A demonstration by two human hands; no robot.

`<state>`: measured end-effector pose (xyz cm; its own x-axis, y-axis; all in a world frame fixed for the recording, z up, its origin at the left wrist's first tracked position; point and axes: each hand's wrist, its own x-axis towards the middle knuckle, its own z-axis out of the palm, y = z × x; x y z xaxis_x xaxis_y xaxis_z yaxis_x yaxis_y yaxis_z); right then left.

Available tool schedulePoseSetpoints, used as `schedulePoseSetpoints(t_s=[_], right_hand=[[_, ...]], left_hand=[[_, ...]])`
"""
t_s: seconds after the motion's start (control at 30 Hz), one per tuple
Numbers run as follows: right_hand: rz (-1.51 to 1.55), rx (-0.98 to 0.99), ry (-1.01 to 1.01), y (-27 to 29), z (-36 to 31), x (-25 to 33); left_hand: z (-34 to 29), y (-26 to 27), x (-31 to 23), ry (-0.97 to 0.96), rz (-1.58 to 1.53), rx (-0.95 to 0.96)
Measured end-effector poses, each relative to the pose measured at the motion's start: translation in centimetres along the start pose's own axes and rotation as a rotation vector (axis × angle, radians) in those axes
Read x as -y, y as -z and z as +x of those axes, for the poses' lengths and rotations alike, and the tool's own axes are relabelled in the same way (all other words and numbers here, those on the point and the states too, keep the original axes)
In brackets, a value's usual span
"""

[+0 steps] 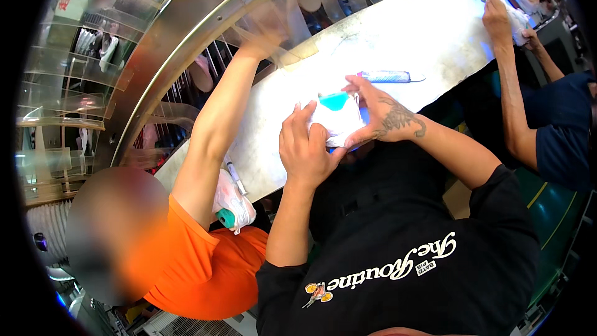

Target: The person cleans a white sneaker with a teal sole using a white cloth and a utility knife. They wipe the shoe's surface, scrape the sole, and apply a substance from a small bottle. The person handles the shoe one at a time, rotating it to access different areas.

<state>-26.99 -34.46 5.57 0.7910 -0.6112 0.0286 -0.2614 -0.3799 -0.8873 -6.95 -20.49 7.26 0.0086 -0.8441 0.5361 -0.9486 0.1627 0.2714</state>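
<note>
We grip a white packet with a teal patch (336,114) over the pale worktable (410,37), left hand (305,146) and right hand (379,115) both closed on it, our fingers hiding its lower edge. Just beyond lies a tube-like item (388,76), too blurred to identify.

Your black short-sleeved T-shirt (398,261) carries white script lettering and a small orange graphic across the front. Your forearms are bare; a dark tattoo (403,118) marks your right wrist.

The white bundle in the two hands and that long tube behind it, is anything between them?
Only the right hand's fingers; past them, bare tabletop separates white bundle from tube, in the head view.
</note>
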Motion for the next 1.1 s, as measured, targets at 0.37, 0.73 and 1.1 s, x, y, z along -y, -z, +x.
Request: schedulePoseSetpoints(t_s=[0.37, 0.73, 1.1], right_hand=[[-0.524, -0.215, 0.536, -1.4, -3.8, -0.6], [-0.557, -0.054, 0.582, -0.2, -0.7, -0.7], [-0.411, -0.014, 0.609, 1.3, -0.3, -0.7]], left_hand=[[0.8, -0.3, -0.6, 0.004, 0.055, 0.067], [-0.2, -1.0, -0.3, -0.009, 0.049, -0.003], [0.2, -0.5, 0.2, -0.011, -0.059, 0.049]])
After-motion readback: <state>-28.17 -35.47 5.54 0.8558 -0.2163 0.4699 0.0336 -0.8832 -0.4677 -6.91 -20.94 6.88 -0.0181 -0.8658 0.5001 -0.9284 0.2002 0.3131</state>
